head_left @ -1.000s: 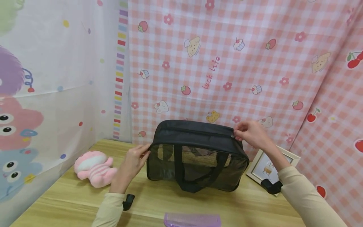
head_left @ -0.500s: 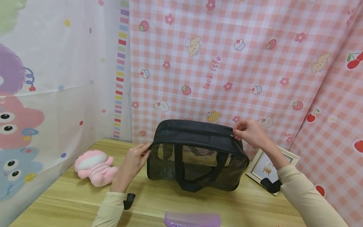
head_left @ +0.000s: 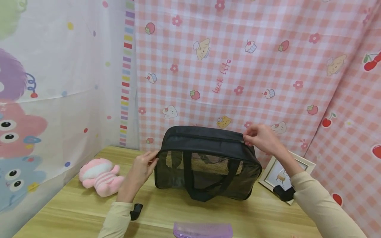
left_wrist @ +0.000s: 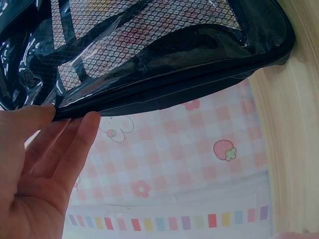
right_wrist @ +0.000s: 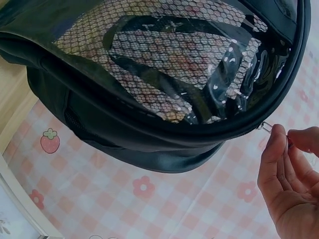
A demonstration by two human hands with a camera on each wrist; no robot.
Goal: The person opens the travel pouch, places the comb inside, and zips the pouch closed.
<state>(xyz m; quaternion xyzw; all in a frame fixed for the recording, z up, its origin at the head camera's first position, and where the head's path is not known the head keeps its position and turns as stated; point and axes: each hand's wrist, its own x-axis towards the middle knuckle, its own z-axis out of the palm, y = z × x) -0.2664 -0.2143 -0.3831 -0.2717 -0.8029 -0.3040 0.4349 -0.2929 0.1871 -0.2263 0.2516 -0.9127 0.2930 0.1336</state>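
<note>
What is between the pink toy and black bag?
In the head view, the person's left hand lies between the pink plush toy and the black bag, pinching the bag's edge.

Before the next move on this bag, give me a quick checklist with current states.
1. Right grip on the zipper pull: ok, thumb and fingers pinch it.
2. Left grip on the black bag: ok, pinching the edge at the opposite end.
3. Bag upright on the table: ok.
4. Front handle off the zip line: ok, hanging down the front.
5. Comb apart from the bag: ok, lying in front.
6. Picture frame untouched by the right arm: cannot tell, they overlap in the head view.
</note>
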